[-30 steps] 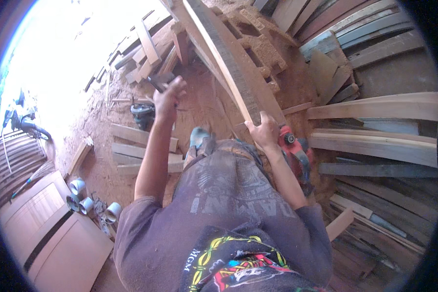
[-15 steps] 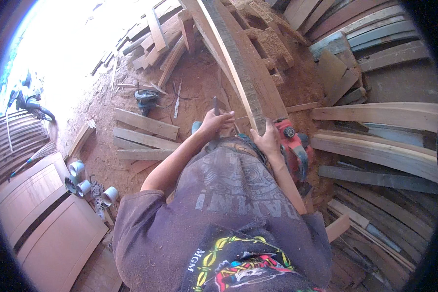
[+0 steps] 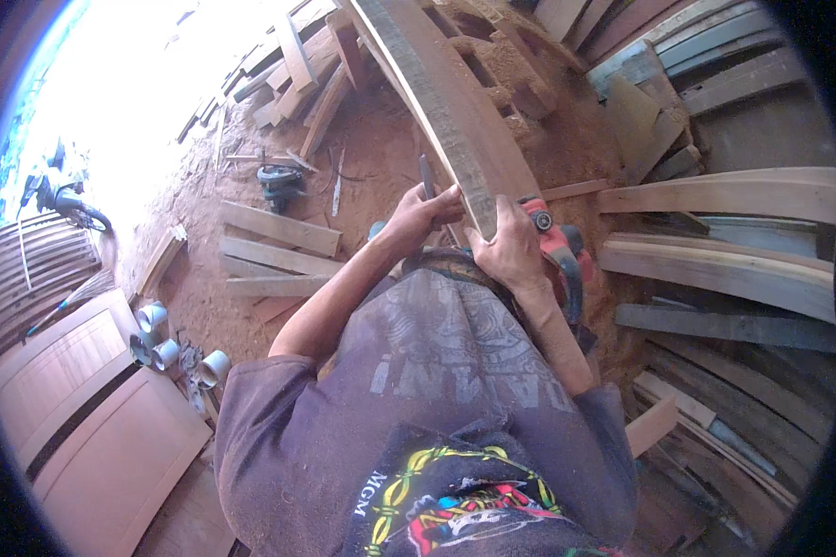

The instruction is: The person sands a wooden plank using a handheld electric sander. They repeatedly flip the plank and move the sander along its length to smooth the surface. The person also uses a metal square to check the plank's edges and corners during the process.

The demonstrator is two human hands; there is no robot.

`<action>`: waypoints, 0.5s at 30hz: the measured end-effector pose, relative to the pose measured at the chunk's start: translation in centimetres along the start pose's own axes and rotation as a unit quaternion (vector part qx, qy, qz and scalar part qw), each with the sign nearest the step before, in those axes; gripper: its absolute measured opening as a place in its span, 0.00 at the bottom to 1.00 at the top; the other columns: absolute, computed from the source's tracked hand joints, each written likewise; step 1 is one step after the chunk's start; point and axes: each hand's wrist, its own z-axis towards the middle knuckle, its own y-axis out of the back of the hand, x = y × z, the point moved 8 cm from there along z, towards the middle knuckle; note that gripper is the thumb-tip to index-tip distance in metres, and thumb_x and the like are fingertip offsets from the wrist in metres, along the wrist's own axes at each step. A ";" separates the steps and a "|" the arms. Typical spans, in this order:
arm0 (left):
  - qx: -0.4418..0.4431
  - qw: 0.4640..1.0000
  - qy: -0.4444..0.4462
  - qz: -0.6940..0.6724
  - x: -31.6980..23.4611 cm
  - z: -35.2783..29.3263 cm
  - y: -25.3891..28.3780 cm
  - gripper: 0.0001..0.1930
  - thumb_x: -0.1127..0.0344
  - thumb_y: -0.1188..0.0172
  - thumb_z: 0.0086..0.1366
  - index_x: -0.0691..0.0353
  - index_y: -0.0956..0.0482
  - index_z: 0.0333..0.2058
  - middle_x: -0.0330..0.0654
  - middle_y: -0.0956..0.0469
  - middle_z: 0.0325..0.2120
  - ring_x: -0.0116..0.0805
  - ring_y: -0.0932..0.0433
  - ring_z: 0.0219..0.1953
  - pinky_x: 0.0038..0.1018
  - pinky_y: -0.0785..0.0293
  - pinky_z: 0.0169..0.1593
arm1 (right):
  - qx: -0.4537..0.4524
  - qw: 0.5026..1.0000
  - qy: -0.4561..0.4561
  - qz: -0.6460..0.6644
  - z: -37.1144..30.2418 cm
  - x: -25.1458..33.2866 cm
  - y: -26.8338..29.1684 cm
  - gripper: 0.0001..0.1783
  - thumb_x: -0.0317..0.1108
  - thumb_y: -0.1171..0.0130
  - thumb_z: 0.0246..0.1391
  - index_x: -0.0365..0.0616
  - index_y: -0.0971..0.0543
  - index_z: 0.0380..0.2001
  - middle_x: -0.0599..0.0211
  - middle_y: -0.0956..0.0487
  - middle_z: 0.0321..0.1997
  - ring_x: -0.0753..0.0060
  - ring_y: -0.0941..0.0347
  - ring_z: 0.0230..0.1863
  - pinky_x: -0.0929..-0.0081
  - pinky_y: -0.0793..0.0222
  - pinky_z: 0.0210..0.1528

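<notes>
A long wooden plank (image 3: 441,125) with a pale edge and a dark grey weathered face runs from my body toward the far side. My right hand (image 3: 511,249) is closed on its near end, thumb on the left of it and fingers over the top. On the plank's left edge rest the fingertips of my left hand (image 3: 416,221). A slim dark tool (image 3: 425,174) sticks up from that hand; its lower part is hidden, so its kind cannot be made out. Just right of my right hand sits a red power tool (image 3: 559,243) with a black handle.
A broad brown board (image 3: 497,139) lies beneath and right of the plank. A dark teal power tool (image 3: 279,184) sits on the dusty floor near loose boards (image 3: 283,227). Stacked timber (image 3: 715,255) fills the right; door panels (image 3: 111,436) and white cups (image 3: 165,353) are left.
My left hand has come right and up, and its fingers now meet the plank's edge. The right hand has shifted its hold at the near end, and the plank has turned slightly.
</notes>
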 end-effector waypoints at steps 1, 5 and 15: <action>-0.012 1.000 -0.011 0.004 -0.7 -0.2 -0.1 0.26 0.49 0.31 0.72 0.66 0.23 0.55 0.46 0.15 0.49 0.36 0.15 0.52 0.33 0.20 0.56 | -0.003 1.000 0.012 0.004 0.3 0.7 0.8 0.29 0.38 0.25 0.50 0.34 0.24 0.50 0.38 0.19 0.43 0.32 0.20 0.48 0.47 0.25 0.51; -0.014 0.998 -0.050 -0.033 -2.5 -0.5 -0.9 0.25 0.52 0.28 0.70 0.64 0.22 0.54 0.44 0.15 0.47 0.35 0.15 0.49 0.33 0.19 0.54 | 0.019 0.998 -0.023 0.056 0.7 2.4 3.3 0.35 0.41 0.23 0.52 0.34 0.25 0.59 0.38 0.18 0.53 0.39 0.19 0.55 0.53 0.24 0.56; -0.066 0.996 -0.062 -0.018 -2.3 -1.4 0.0 0.20 0.55 0.28 0.70 0.64 0.22 0.49 0.41 0.16 0.44 0.32 0.15 0.44 0.34 0.18 0.55 | -0.013 0.986 0.050 0.161 -1.0 2.7 3.7 0.44 0.35 0.21 0.51 0.37 0.29 0.69 0.45 0.19 0.62 0.53 0.20 0.62 0.61 0.26 0.65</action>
